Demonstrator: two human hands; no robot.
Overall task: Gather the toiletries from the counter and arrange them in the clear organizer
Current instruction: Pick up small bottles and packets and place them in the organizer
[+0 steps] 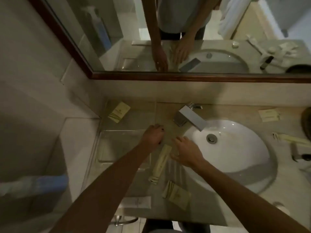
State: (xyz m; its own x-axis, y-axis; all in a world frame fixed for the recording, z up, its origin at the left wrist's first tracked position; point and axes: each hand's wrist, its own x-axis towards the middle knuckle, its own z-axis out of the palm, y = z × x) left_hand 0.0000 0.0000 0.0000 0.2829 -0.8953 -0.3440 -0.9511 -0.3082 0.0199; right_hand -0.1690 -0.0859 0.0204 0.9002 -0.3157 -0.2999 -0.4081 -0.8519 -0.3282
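Note:
The clear organizer stands on the counter left of the sink, with several compartments. A cream packet lies in its far-left compartment. My left hand has its fingers curled over the organizer's right part. My right hand lies beside it with fingers spread, touching the organizer's right side and holding nothing. Between my forearms lies a long cream tube. Nearer the front edge are a cream striped packet and a white box.
The white sink and chrome faucet are right of my hands. More cream packets, a long sachet and a dark-capped item lie on the right counter. A mirror hangs behind.

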